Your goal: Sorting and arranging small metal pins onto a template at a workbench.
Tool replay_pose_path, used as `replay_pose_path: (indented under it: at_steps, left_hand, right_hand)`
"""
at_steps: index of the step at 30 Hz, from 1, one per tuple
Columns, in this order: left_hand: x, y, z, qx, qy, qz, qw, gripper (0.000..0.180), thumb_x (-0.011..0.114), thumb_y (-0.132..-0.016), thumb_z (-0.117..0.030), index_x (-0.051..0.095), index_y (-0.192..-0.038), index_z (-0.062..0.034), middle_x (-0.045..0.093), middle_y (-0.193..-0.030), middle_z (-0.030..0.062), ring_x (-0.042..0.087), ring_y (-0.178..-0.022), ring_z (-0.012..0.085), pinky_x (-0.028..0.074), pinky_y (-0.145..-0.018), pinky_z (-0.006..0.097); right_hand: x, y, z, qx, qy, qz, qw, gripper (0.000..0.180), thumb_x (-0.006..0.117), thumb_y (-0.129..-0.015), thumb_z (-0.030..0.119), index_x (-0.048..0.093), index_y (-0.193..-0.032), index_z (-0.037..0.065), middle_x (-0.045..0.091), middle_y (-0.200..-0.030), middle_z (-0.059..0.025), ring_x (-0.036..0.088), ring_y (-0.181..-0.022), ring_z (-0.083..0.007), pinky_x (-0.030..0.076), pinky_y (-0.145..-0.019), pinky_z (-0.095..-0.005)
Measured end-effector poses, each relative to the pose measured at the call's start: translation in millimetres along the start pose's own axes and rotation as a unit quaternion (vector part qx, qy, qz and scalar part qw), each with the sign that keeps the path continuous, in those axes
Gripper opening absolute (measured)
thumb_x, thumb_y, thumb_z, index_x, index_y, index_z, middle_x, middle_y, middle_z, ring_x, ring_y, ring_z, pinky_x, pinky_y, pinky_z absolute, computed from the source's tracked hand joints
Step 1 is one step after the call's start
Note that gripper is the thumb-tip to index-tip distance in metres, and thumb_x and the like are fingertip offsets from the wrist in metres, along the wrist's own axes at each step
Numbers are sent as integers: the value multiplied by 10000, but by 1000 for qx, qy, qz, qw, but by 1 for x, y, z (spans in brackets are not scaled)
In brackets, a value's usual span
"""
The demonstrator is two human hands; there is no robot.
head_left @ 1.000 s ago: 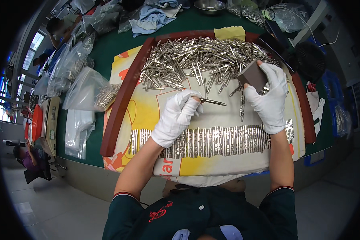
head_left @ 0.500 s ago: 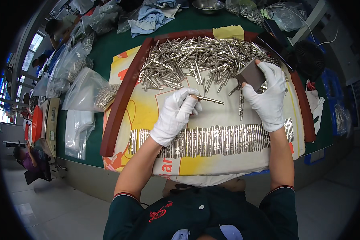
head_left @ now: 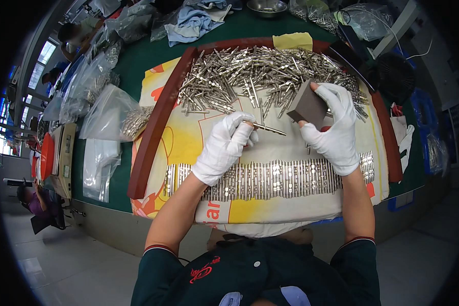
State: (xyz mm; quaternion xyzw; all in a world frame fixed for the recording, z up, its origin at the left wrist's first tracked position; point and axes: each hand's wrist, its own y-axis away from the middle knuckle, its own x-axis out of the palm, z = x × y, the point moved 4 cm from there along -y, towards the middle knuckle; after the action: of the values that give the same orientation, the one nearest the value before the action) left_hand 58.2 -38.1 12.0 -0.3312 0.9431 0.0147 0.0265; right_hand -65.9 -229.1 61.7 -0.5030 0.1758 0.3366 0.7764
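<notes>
My left hand (head_left: 224,147), in a white glove with bare fingertips, pinches a thin metal pin (head_left: 270,129) that points right. In my gloved right hand (head_left: 336,130) is a dark grey-brown rectangular block (head_left: 308,104), gripped by its edges between thumb and fingers. The block is tilted and apart from the pin. Beyond both hands lies a large heap of similar metal pins (head_left: 250,69). Nearer to me, a long row of pins (head_left: 275,178) lies side by side on the patterned cloth (head_left: 285,212). My right wrist hides part of that row.
A dark red wooden frame (head_left: 160,127) borders the cloth at left, back and right. Plastic bags of metal parts (head_left: 112,115) and a scale (head_left: 64,160) stand at the left. Blue rags (head_left: 194,25) and a metal bowl (head_left: 266,7) lie at the back; a dark fan (head_left: 395,76) stands at right.
My right hand has brought the block left and slightly toward me, closer to the pin. The block is turned to show more of its broad face. My left hand has hardly moved.
</notes>
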Motion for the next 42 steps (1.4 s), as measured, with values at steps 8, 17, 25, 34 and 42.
replay_pose_path:
  at_steps: [8, 17, 25, 34, 42]
  left_hand:
    - [2, 4, -4, 78, -109, 1, 991, 186, 529, -1011, -182, 618, -1001, -18, 633, -720, 54, 589, -632, 104, 485, -595, 258]
    - [1, 4, -8, 37, -103, 18, 994, 203, 505, -1011, -171, 616, -965, -6, 642, -728, 55, 588, -639, 117, 488, -616, 268]
    - [3, 3, -7, -20, -68, 17, 997, 210, 503, -1010, -187, 601, -963, -8, 631, -740, 44, 572, -659, 105, 477, -625, 262]
    - [0, 1, -2, -45, -61, 7, 997, 218, 494, -1008, -198, 591, -945, -12, 629, -734, 41, 560, -658, 95, 470, -626, 255]
    - [0, 0, -2, -41, -66, 1, 997, 227, 488, -1004, -202, 591, -938, -11, 627, -727, 43, 558, -652, 96, 469, -623, 255]
  right_hand:
    - [16, 0, 28, -73, -12, 74, 994, 634, 791, -585, 280, 639, -1168, 85, 551, -1127, -110, 522, -1015, -317, 430, -901, -435]
    - [13, -4, 17, -79, 65, 42, 994, 586, 786, -584, 274, 649, -1114, 67, 560, -1093, -120, 539, -987, -315, 453, -848, -434]
    - [1, -1, -2, -4, 42, 10, 999, 629, 791, -593, 262, 640, -1169, 62, 564, -1097, -93, 521, -1018, -290, 437, -911, -420]
    - [2, -1, 3, -19, 38, 22, 999, 649, 790, -587, 269, 631, -1185, 72, 553, -1103, -103, 521, -1019, -301, 438, -912, -428]
    - [1, 0, 4, -26, 36, 24, 999, 652, 784, -593, 276, 624, -1193, 76, 549, -1127, -106, 520, -1025, -302, 434, -912, -432]
